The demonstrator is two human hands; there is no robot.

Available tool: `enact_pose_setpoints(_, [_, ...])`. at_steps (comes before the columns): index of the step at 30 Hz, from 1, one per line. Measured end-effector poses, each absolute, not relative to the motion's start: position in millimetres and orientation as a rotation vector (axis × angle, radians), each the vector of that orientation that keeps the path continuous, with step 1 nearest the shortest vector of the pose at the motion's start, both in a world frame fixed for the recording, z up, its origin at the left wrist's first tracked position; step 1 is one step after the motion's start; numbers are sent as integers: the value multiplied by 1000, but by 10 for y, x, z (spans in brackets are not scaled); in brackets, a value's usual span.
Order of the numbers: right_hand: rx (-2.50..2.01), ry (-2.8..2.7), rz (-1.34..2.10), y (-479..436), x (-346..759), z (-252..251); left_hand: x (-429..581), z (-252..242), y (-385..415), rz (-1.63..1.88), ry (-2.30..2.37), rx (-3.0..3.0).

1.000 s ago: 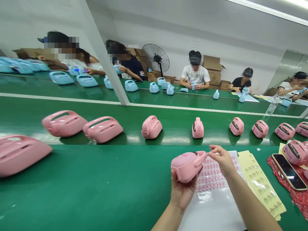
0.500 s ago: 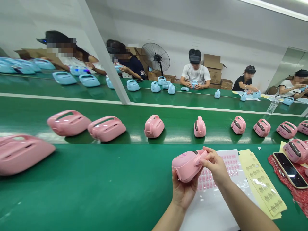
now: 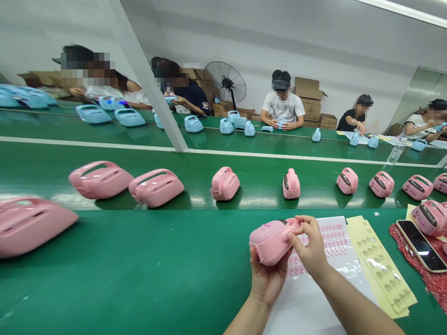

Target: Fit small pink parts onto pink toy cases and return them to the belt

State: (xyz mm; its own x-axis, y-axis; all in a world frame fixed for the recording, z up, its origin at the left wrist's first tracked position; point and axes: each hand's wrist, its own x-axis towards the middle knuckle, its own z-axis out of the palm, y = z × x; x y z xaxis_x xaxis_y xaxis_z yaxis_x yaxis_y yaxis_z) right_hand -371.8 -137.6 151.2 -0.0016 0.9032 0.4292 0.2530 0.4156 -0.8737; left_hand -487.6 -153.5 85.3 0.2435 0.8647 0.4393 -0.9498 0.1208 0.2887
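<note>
Left hand (image 3: 268,279) cups the pink case (image 3: 270,239) from below, grip wrapped round its body, holding it just above the sticker sheet (image 3: 335,237) on the table (image 3: 139,270). That steadies it, I'd say, for the right hand (image 3: 309,251), whose fingertips pinch together on the case's upper end. Yellow sheets (image 3: 380,265) lie just beside.

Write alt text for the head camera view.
The left hand holds a pink case above a green table while the right hand pinches its end, over a sheet of small pink stickers. More pink cases stand in a row on the belt beyond; a phone lies at right.
</note>
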Motion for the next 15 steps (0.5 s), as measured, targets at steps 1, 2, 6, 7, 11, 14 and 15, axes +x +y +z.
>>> enact_pose_setpoints(1, [-1046,-1585,620,-1382,-3715,1499,-4880,855,-1535,1335,-190,579])
enact_pose_setpoints(2, [-1025,-1658,529,-1393,-3712,1491,-4885,857,-1533,1331,-202,586])
enact_pose_setpoints(6, [-1046,-1969,221,-1472,-3691,1512,-4926,868,-1525,1328,-224,586])
enact_pose_setpoints(7, [-1071,-2025,186,-1478,-3677,1521,-4941,867,-1525,1334,-217,577])
enact_pose_setpoints(11, [-1253,-2067,208,-1298,-3547,1485,-5015,840,-1547,1298,-163,557])
enact_pose_setpoints(14, [-1468,-1939,356,-998,-3416,1338,-5064,814,-1563,1290,-112,561])
enact_pose_setpoints(15, [-1499,-1884,447,-905,-3387,1274,-5075,810,-1564,1318,-82,558])
